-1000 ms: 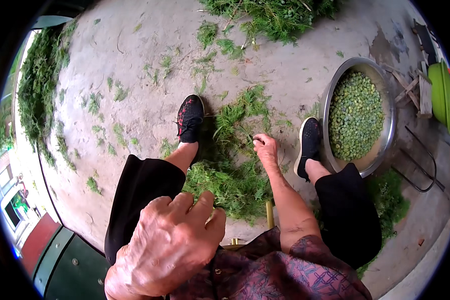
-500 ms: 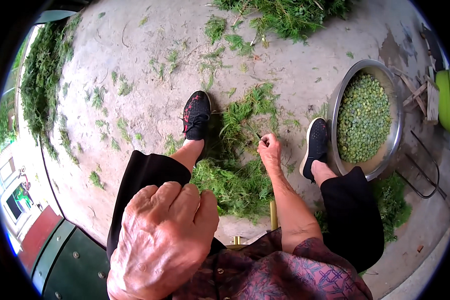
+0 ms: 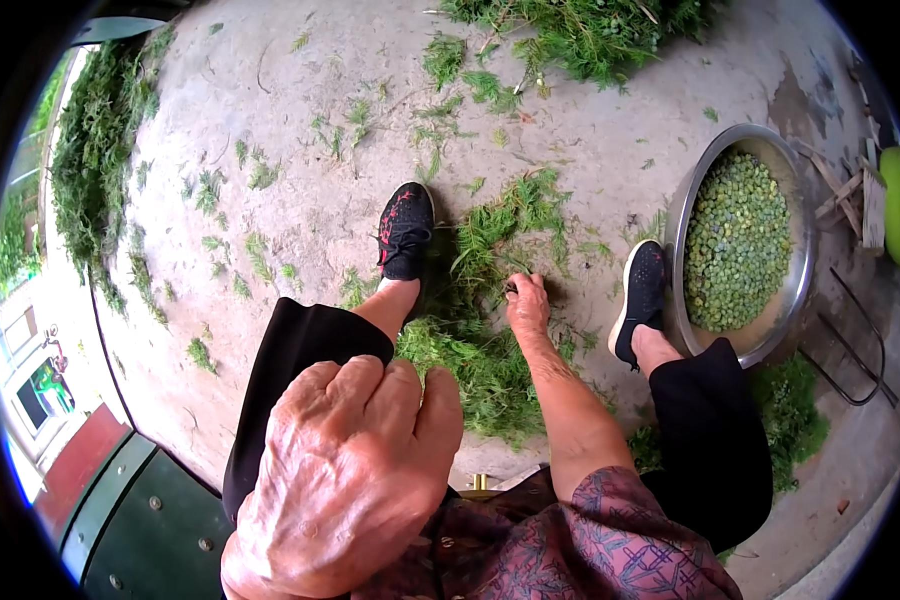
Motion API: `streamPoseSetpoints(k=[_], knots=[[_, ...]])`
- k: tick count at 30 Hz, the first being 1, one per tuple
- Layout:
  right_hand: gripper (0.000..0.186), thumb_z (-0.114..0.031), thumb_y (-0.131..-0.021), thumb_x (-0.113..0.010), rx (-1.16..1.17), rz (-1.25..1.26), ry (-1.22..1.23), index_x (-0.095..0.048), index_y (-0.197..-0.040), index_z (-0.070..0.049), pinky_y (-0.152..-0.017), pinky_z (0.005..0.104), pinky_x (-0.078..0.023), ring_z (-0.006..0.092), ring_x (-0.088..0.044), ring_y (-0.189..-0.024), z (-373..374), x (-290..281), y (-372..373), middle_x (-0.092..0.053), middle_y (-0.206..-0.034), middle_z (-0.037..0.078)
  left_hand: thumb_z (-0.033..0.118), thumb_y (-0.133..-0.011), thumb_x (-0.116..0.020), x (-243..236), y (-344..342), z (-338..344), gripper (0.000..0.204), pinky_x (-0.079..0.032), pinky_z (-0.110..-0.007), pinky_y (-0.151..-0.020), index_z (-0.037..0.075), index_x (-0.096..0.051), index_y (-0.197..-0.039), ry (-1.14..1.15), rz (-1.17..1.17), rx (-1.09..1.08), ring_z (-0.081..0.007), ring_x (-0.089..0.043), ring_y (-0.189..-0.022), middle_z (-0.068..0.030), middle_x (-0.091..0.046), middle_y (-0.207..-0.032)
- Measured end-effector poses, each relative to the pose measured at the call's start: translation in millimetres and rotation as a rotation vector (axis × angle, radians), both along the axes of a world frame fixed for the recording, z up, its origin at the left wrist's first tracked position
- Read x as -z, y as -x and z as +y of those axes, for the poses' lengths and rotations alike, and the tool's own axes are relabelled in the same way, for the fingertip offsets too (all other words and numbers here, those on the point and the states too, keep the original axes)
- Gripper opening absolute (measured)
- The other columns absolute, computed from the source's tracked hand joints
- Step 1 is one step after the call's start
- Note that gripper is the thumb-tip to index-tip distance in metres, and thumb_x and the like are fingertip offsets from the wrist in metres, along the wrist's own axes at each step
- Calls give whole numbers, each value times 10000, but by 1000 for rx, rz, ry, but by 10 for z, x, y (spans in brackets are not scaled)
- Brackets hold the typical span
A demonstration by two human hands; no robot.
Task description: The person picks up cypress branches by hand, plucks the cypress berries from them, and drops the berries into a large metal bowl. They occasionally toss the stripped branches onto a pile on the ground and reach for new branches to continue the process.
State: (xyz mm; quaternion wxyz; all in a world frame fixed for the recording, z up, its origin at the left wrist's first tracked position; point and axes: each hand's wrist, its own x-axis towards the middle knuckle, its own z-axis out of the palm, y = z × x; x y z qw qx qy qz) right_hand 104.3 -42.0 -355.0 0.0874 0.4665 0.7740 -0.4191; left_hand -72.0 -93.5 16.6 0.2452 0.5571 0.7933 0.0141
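Note:
My right hand (image 3: 527, 308) reaches down between my feet, its fingers pinched on a green sprig at the top of a pile of feathery green cuttings (image 3: 480, 350). My left hand (image 3: 345, 480) is raised close to the camera with its back toward me. Its fingers are curled down, and whatever lies under them is hidden. A round metal bowl (image 3: 792, 300), filled with small green pods or seeds (image 3: 735, 240), stands just right of my right shoe (image 3: 640, 295). My left shoe (image 3: 405, 230) rests left of the pile.
More green cuttings lie heaped at the top (image 3: 580, 30) and along the left edge (image 3: 90, 170) of the concrete ground (image 3: 300, 100), with loose sprigs scattered between. A green metal box (image 3: 140, 520) sits lower left. Wooden scraps (image 3: 855, 195) and a bent rod (image 3: 860, 350) lie right of the bowl.
My left hand has risen and now fills more of the view. My right hand stays on the pile between my feet, working at the sprigs.

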Motion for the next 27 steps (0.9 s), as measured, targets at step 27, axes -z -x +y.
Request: streamPoseSetpoints(k=[27], knots=[[269,-62,-796,-580,1349,1644,898,-521,-1037,41,-896,379,-463,300,-549,-989,1686,-1381,-388,-570,-1036,192,128,-595,-695,27,-95,66,509,-438,-330,-589,41,-559,-1078,-23,14,27,-207,-543,-644,-47,-537,-672]])
